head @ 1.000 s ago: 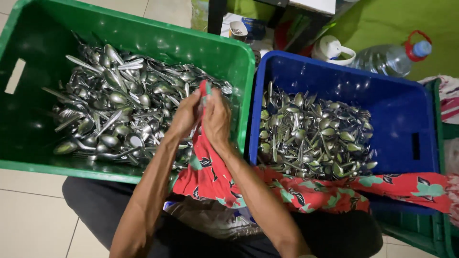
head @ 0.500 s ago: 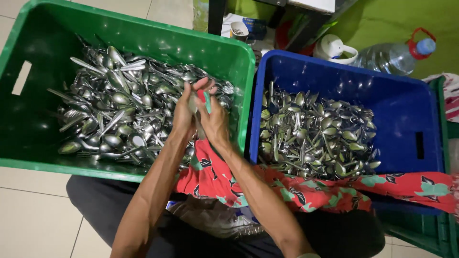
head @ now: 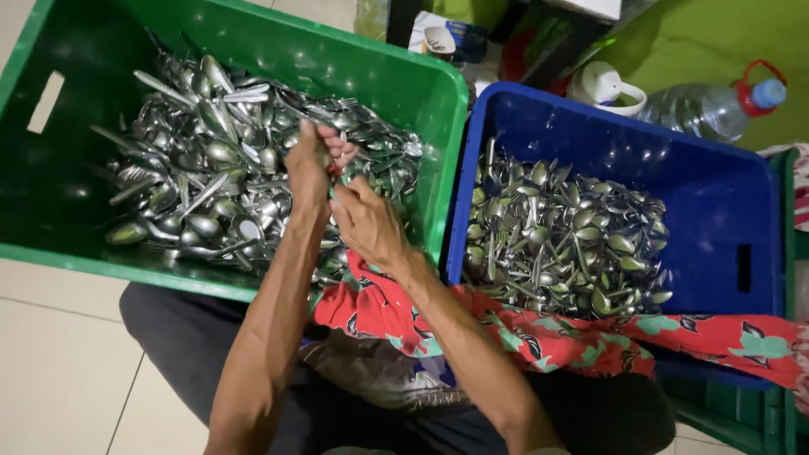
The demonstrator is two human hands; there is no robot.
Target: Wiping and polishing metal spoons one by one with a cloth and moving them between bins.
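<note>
- Left hand [head: 310, 164] is curled shut, fingers pinched on a small piece, probably cutlery, mostly hidden.
- Right hand [head: 364, 221] is closed on the red floral cloth [head: 379, 307], touching the left hand.
- Green crate [head: 253, 42] of spoons [head: 202, 168] is seen under both hands.
- Blue crate [head: 716, 185] of spoons lies just right of the right hand; the cloth is draped over its near rim.
</note>
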